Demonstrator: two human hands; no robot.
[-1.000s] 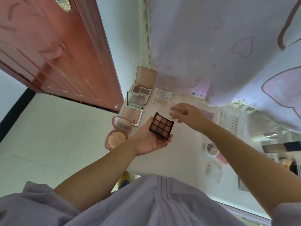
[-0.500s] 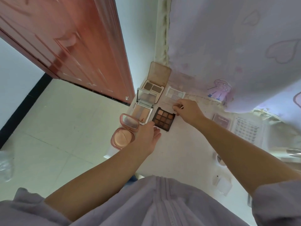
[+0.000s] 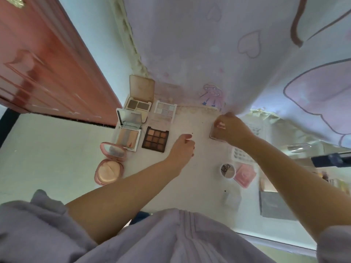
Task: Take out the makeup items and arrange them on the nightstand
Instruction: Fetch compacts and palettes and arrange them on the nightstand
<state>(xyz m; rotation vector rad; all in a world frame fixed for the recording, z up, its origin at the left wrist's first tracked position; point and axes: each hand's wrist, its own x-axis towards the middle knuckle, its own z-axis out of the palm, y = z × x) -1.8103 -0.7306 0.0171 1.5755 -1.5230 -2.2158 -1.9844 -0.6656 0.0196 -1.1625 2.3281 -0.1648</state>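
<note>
The brown nine-pan eyeshadow palette point(image 3: 154, 139) lies flat on the white nightstand point(image 3: 190, 179), below a pale shimmer palette point(image 3: 164, 110). To their left lie an open two-pan contour compact point(image 3: 139, 100), a mirrored blush compact point(image 3: 127, 136) and a pink round cushion compact point(image 3: 108, 167). My left hand point(image 3: 182, 147) hovers just right of the brown palette, fingers loosely curled, holding nothing. My right hand point(image 3: 230, 128) is curled over a small mauve case point(image 3: 212, 135) further right; most of the case is hidden.
A round white jar point(image 3: 227, 170), a pink box point(image 3: 244, 175), a white holed tray point(image 3: 239, 155), a clear small case point(image 3: 232, 198) and a grey box point(image 3: 275, 206) sit at the right. A printed bedsheet point(image 3: 247, 63) hangs behind; a red door point(image 3: 47, 73) is left.
The brown palette went from my left palm onto the nightstand beside the blush compact. Both hands then left it; my right hand moved right onto the small mauve case.
</note>
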